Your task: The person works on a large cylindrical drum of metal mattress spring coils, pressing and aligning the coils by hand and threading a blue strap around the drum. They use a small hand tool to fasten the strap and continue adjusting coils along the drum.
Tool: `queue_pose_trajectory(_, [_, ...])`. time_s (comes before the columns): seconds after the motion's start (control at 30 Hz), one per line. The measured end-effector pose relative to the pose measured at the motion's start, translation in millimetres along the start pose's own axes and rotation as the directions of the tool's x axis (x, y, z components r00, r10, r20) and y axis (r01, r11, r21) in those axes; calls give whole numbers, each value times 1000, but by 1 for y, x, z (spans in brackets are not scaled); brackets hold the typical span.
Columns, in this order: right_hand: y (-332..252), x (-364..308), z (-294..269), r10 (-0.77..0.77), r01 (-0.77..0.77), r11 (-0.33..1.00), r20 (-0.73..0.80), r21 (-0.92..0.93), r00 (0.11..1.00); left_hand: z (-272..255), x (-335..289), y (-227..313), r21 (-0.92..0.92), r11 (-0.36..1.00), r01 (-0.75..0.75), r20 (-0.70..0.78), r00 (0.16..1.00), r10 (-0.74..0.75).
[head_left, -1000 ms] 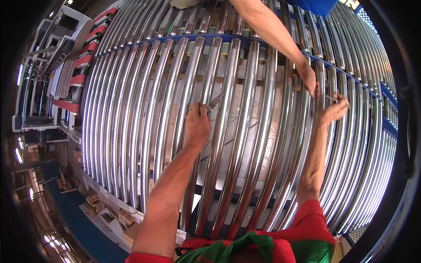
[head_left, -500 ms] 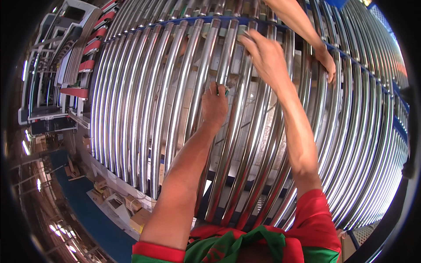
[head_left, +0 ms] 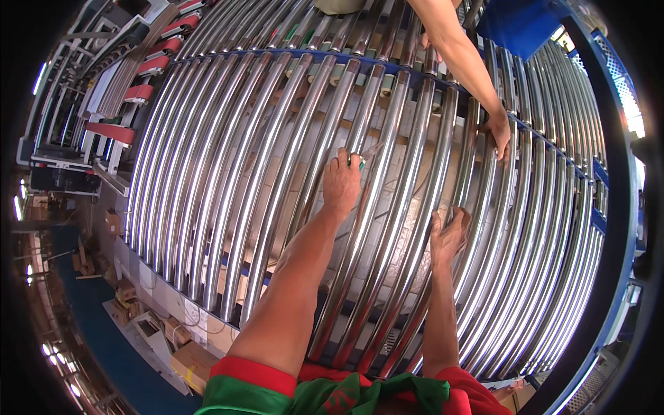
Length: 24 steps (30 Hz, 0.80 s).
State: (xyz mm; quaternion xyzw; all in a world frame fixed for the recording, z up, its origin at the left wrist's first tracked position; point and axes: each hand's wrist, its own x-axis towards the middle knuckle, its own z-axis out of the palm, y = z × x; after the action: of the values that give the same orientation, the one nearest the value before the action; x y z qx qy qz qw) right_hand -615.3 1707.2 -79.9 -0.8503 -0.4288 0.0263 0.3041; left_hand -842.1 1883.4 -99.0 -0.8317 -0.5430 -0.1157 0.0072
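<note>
My left hand (head_left: 342, 183) is closed around a small green-handled, pliers-like tool (head_left: 372, 151). Its pointed metal tip sticks out to the right, over a gap between the shiny metal rollers (head_left: 370, 200). My right hand (head_left: 449, 234) is lower and to the right, among the rollers, with thumb and fingers apart; I see nothing held in it. Beyond it, another person's hand (head_left: 498, 135) reaches down from the top onto the rollers, fingers bent over them.
A blue crossbar (head_left: 304, 54) runs across the rollers' far ends. Red belts (head_left: 111, 133) on a machine are at the left. Cardboard boxes (head_left: 194, 360) lie lower left. Pale flooring and a cable show through the roller gaps. A dark blue frame post (head_left: 619, 228) stands right.
My right hand has come back from the rollers' far ends toward me. My left hand still grips the tool. The other person's hand appears slightly lower and farther left.
</note>
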Motion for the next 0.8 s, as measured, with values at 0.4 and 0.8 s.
queue_pose_trajectory(0.4, [27, -10, 5, 176, -145, 915, 49, -376, 983, 3, 2, -5, -99, 994, 36, 20, 999, -34])
queue_pose_trajectory(0.8, [28, -5, 5, 289, -228, 900, 117, -371, 950, 7, 2, -6, -139, 989, 50, -31, 998, -54])
